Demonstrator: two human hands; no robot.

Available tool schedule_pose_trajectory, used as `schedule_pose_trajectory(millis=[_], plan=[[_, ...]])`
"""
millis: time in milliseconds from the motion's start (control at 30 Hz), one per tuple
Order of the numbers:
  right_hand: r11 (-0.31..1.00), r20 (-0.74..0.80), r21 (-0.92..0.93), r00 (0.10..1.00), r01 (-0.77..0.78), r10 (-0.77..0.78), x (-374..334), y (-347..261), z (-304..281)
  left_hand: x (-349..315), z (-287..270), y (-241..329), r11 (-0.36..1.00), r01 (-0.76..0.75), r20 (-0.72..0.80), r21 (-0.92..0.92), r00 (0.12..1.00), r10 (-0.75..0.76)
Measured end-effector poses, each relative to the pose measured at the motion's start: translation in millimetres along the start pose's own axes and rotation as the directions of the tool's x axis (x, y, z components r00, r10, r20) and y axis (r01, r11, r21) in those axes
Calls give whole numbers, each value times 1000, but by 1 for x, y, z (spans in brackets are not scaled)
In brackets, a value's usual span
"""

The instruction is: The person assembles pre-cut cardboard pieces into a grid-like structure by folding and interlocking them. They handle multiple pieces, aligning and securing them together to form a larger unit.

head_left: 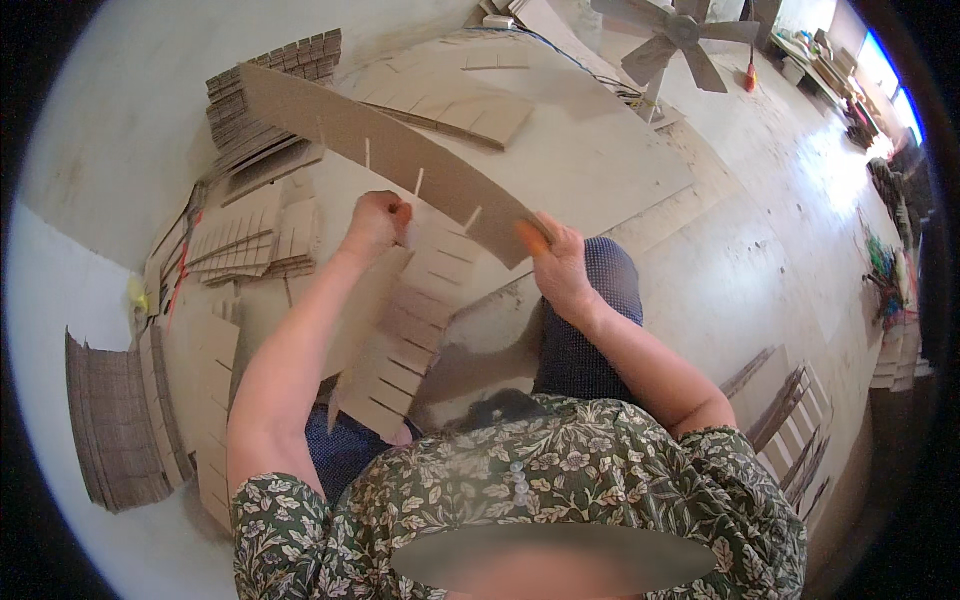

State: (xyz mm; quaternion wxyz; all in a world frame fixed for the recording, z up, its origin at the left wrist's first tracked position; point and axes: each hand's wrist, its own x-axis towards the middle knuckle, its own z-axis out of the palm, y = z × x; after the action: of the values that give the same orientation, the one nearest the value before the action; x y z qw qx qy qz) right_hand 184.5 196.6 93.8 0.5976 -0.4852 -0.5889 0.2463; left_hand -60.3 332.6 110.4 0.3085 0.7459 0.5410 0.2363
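Note:
A long brown cardboard strip [350,135] with slots along its lower edge slants across the space before me. My right hand [562,268] grips its near right end, with orange on a finger. My left hand [380,218] is closed, also with orange at a fingertip, below the long strip. Its fingers are at the upper end of a second slotted cardboard strip [425,290], which runs down to my lap with slots along its right side. What lies inside the curled left fingers is partly hidden.
Stacked slotted cardboard [270,90] stands at the far left, with more piles [240,235] nearer. A dark bundle [115,420] leans by the left wall. Flat sheets [460,110] lie ahead. A fan [682,32] stands far off, and more cardboard pieces [790,420] lie at right.

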Motion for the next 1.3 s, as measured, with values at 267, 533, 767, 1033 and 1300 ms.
schedule_pose_trajectory(millis=[267,533,767,1033,1300], plan=[[989,-32,-111,994,100,-104,9,-2,-14,-28,27,50,993,-103,7,62,995,103],[996,55,-75,998,38,-34,3,3,-24,-43,39,85,967,-44,155,-249,984,85],[985,70,-172,997,-10,22,-6,26,-31,-62,53,39,985,-163,-63,49,984,166],[639,482,-608,859,470,-172,27,-11,-17,-139,82,-30,781,-206,171,590,977,129],[687,512,-641,857,342,51,38,6,-17,-137,25,-21,738,-226,335,635,942,0]])
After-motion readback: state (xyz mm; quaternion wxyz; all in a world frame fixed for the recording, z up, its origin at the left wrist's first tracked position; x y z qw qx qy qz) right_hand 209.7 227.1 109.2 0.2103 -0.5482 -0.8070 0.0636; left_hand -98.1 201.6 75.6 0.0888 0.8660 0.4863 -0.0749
